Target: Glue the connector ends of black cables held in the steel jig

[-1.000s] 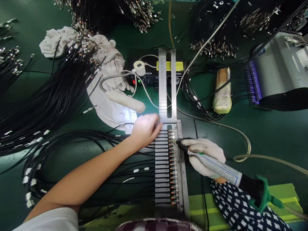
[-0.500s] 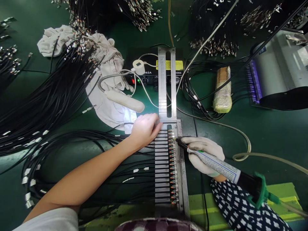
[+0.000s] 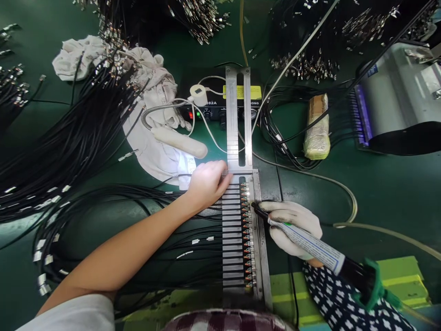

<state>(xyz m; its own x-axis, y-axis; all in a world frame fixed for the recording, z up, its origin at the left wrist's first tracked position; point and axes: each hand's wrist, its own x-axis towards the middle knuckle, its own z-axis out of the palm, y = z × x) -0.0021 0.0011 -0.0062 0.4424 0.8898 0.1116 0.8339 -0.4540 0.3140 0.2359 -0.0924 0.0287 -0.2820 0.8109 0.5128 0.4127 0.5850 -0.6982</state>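
A dark green bench (image 3: 386, 184) fills the view. Along its left edge, bundles of black cables (image 3: 69, 138) with metal ends are spread, and a crumpled white cloth (image 3: 151, 115) lies beside them toward the far side. A white gooseneck lamp (image 3: 179, 141) is laid across the cloth. The bare left hand (image 3: 206, 184) is pressed flat, fingers loosely curled, on the far end of a metal fixture (image 3: 237, 230) at the middle of the near edge; nothing is gripped by it. In the fixture a row of cable connectors (image 3: 246, 234) is held, the cables being led off to the left. Behind the fixture a black control box (image 3: 220, 103) with a yellow label is set. The gloved right hand (image 3: 292, 225) is closed around a dispensing pen (image 3: 303, 239), whose dark tip is laid against the connectors near the far end of the row. A hose (image 3: 379, 230) is run from the pen over the bench. A taped packet (image 3: 317, 128) is placed right of the box, and a grey machine (image 3: 396, 101) with a violet glow is stood at the far right corner.
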